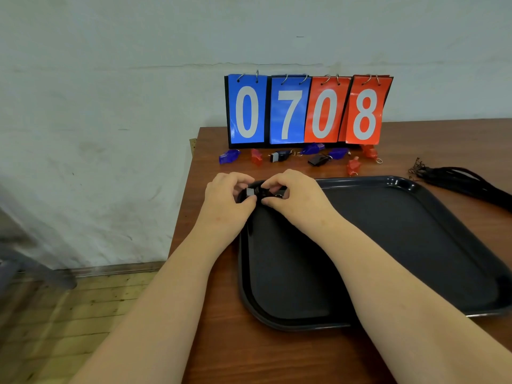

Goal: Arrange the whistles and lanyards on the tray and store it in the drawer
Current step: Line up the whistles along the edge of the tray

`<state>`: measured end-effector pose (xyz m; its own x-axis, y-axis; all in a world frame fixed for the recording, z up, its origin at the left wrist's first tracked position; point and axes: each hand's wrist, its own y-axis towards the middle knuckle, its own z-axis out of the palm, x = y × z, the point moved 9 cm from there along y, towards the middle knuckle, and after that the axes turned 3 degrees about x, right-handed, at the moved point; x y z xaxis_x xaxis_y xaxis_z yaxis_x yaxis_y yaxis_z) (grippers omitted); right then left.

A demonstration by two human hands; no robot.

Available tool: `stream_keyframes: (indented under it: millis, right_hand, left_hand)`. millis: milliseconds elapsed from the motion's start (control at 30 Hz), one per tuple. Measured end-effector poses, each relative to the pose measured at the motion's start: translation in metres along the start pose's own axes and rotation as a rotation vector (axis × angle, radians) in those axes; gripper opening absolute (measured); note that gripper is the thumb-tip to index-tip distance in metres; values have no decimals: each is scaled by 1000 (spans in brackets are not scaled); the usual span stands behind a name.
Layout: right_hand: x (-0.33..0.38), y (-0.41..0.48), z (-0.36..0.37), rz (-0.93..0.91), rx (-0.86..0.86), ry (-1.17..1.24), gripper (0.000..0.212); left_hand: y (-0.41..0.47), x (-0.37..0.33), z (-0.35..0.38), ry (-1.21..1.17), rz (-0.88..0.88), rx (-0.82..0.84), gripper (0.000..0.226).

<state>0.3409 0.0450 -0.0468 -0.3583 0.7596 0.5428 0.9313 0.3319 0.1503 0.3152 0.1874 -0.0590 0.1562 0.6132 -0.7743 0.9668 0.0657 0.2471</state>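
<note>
A: Where at the tray point(415, 245)?
B: Its far-left corner. The left hand point(225, 198) and right hand point(293, 195) pinch one black whistle point(250, 192) between them, its long axis running left to right, neither hand nearer.
A: And the rest?
B: Other whistles point(279, 156) lie beyond the far rim.

The flip scoreboard point(307, 112) on the table shows white digits: blue cards 0, 7; red cards 0, 8.
</note>
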Motion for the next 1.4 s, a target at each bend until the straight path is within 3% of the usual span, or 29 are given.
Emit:
stream_keyframes:
  millis: [267, 367, 467, 533, 633, 733, 933, 1133, 1400]
  right_hand:
    - [-1, -4, -9, 29, -32, 70, 35]
    - [-12, -8, -29, 83, -221, 147, 27]
    - [-37, -14, -45, 264, -391, 120, 23]
    - [-42, -8, -47, 350, -362, 26, 30]
    - [-38, 10, -61, 331, -302, -218, 41]
    - [-58, 29, -67, 335, -202, -303, 50]
    - [-99, 42, -58, 411, -135, -193, 54]
    - [-103, 39, -59, 418, -161, -115, 24]
    - [-89, 41, -49, 359, -131, 58, 49]
  left_hand:
    - [-2, -2, -5, -88, -36, -43, 23]
    - [-4, 2, -12, -201, -115, -109, 22]
    - [-5, 2, -12, -208, -115, -123, 16]
    - [-4, 3, -11, -189, -123, -112, 17]
    - [-3, 5, -10, -191, -145, -106, 18]
    - [-4, 6, -11, -176, -159, -117, 17]
    - [-3, 5, -10, -141, -182, -121, 14]
    - [-3, 5, -10, -139, -184, -121, 13]
    - [-3, 3, -12, -144, -186, -122, 15]
